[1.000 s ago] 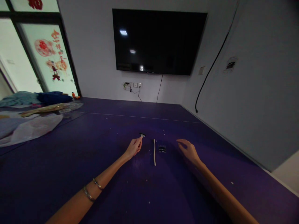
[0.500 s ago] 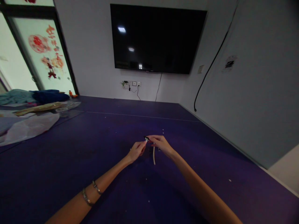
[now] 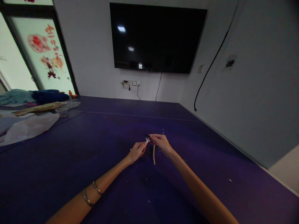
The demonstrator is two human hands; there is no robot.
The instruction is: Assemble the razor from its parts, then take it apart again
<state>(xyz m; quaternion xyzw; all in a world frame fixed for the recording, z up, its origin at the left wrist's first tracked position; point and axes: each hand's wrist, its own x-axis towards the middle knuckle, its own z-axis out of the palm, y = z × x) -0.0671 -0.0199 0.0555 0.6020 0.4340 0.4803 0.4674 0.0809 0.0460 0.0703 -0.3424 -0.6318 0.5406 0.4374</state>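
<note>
My left hand (image 3: 137, 151) is closed in a pinch on a small white and silvery piece (image 3: 147, 140), too small to name. Just to its right, my right hand (image 3: 161, 143) pinches a small black piece (image 3: 147, 136) that touches or sits right above the silvery one. A thin cream-coloured strip (image 3: 154, 155) extends down beneath my right hand; whether the fingers touch it, I cannot tell. Close under the right palm is a small dark object (image 3: 159, 149), partly hidden. Two bracelets circle my left forearm.
Purple matting (image 3: 112, 193) covers the floor, dotted with tiny white scraps. Plastic bags (image 3: 35, 126) and folded cloths (image 3: 50, 95) lie at the left. A television (image 3: 158, 37) hangs on the wall ahead, above several sockets. A black cable (image 3: 210, 67) dangles along the right wall.
The black piece has shifted slightly right and up with my right fingers, and more of the silvery piece shows. My left hand has barely moved. The cream strip stays in place.
</note>
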